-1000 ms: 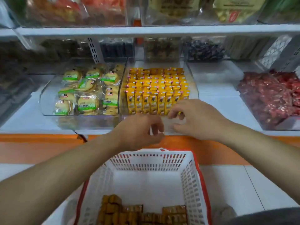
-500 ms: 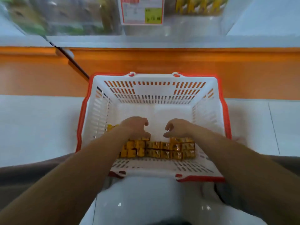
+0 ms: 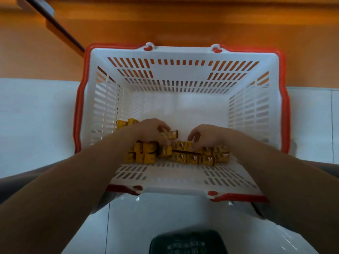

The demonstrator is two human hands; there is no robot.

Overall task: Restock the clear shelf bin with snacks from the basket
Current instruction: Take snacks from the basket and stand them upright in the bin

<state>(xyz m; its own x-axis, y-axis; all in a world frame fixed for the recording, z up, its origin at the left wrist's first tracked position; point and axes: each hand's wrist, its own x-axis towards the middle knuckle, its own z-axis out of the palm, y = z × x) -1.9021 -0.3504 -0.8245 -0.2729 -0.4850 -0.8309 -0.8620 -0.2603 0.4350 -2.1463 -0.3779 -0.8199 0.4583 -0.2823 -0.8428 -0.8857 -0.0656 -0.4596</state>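
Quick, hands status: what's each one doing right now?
Left hand: closed on a yellow snack pack.
Right hand: fingers curled onto the packs in the basket; grip cannot be told.

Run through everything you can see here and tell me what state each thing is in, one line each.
basket: upright on the floor, far part of its bottom bare.
snacks: piled against the basket's near wall.
pack: pinched in the left fingers, just above the pile.
left hand: in the basket, holds the pack.
right hand: fingers curled down onto the pile; grip unclear.
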